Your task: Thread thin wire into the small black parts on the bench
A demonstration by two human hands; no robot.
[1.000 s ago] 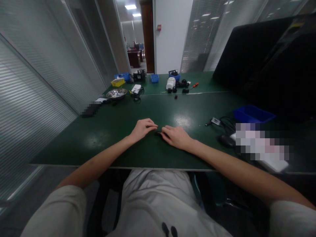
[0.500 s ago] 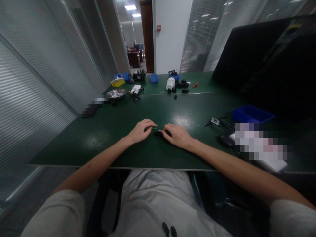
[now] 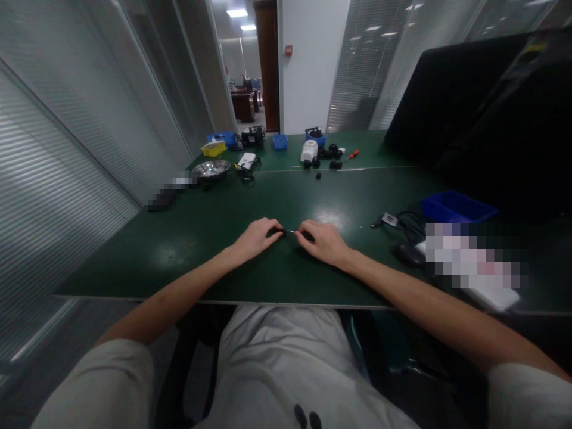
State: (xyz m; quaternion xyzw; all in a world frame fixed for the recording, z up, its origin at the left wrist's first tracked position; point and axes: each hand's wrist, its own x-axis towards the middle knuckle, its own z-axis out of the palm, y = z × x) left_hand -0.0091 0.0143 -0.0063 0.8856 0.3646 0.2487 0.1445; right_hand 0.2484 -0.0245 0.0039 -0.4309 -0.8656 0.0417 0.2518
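Note:
My left hand (image 3: pixel 257 235) is closed in a pinch, thumb and index finger on a small black piece (image 3: pixel 283 232). Its exact kind is too small to make out. Facing it across a narrow gap, my right hand (image 3: pixel 324 241) pinches a thin, silvery rod-like piece (image 3: pixel 291 232) that points left toward the black piece. Whether the two pieces touch, I cannot tell. Both hands are low over the green table (image 3: pixel 268 277), near its front edge, and part of each held piece is hidden by the fingers.
Along the back stand a metal bowl (image 3: pixel 211 170), a yellow tray (image 3: pixel 214 149), a small blue basket (image 3: pixel 280 142), a white device (image 3: pixel 309 152) and an orange-handled screwdriver (image 3: pixel 354 154). To the right are a dark blue tray (image 3: pixel 458 207), a cable adapter (image 3: pixel 389 220) and a black computer mouse (image 3: pixel 409 254).
My left hand has closed from a looser, open pose onto the small black piece, which was lower beside my right fingertips. The silvery piece now shows between the hands.

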